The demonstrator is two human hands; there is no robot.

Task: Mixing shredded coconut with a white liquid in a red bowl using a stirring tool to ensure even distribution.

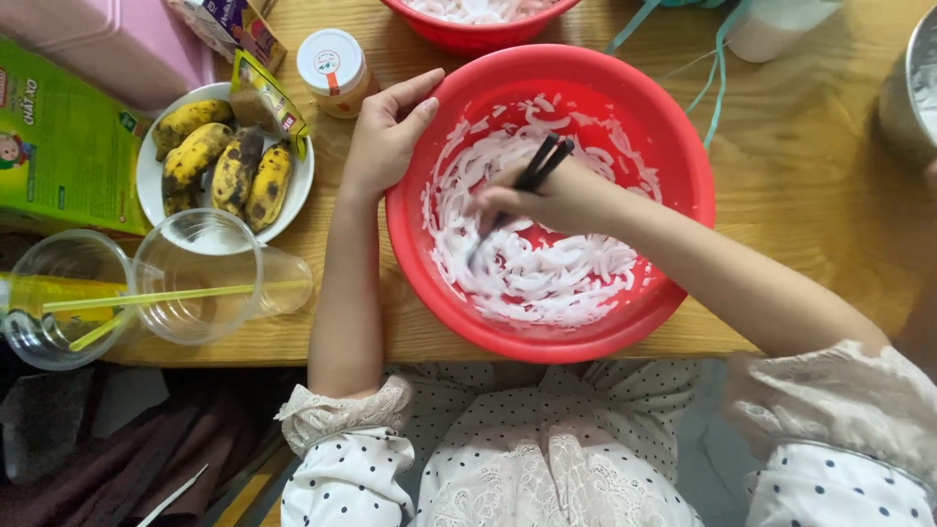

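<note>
My left hand (pixel 384 137) lies flat, palm down, fingers together and pointing up and to the right, thumb spread a little apart. The left forearm runs almost straight down to the near edge of the table, bare to a lace cuff at the elbow. My right hand (pixel 547 200) is curled into a loose fist, knuckles up, fingers closed in a grip. The right forearm slants down to the right toward the table's near edge, bare to a lace sleeve.
</note>
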